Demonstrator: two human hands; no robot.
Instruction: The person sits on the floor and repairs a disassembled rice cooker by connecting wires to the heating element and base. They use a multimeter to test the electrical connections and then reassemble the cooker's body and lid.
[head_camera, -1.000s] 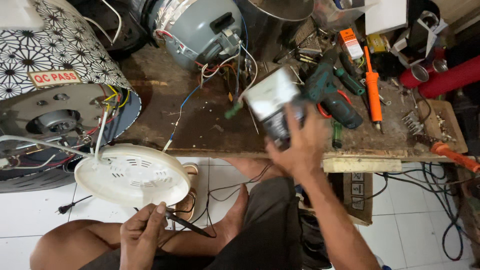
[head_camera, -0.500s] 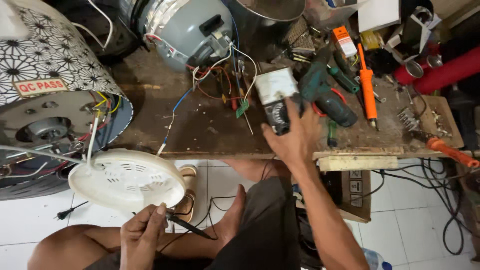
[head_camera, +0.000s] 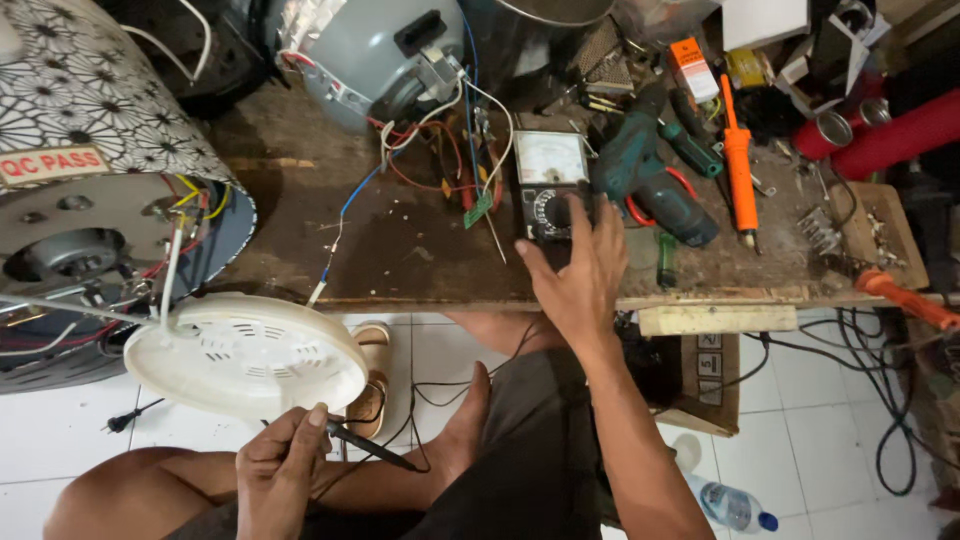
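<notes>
My right hand (head_camera: 578, 272) rests on a black analog multimeter (head_camera: 548, 183) that lies flat on the wooden workbench (head_camera: 400, 250), fingers on its lower body near the dial. My left hand (head_camera: 280, 468) is low over my lap, pinching a thin black probe (head_camera: 368, 447) whose tip points right. Just above that hand sits a round white plastic base cover (head_camera: 245, 352). A patterned rice cooker (head_camera: 100, 190) lies on its side at the left with its wired underside exposed.
A grey cooker body (head_camera: 385, 55) with loose coloured wires stands at the back of the bench. A green cordless drill (head_camera: 650, 175), an orange soldering iron (head_camera: 738, 165), red cylinders (head_camera: 880, 130) and clutter fill the right. A water bottle (head_camera: 728, 502) and cables lie on the white tile floor.
My right hand has lowered the multimeter from mid-air and set it flat on the bench. The left hand has kept hold of the probe in about the same place.
</notes>
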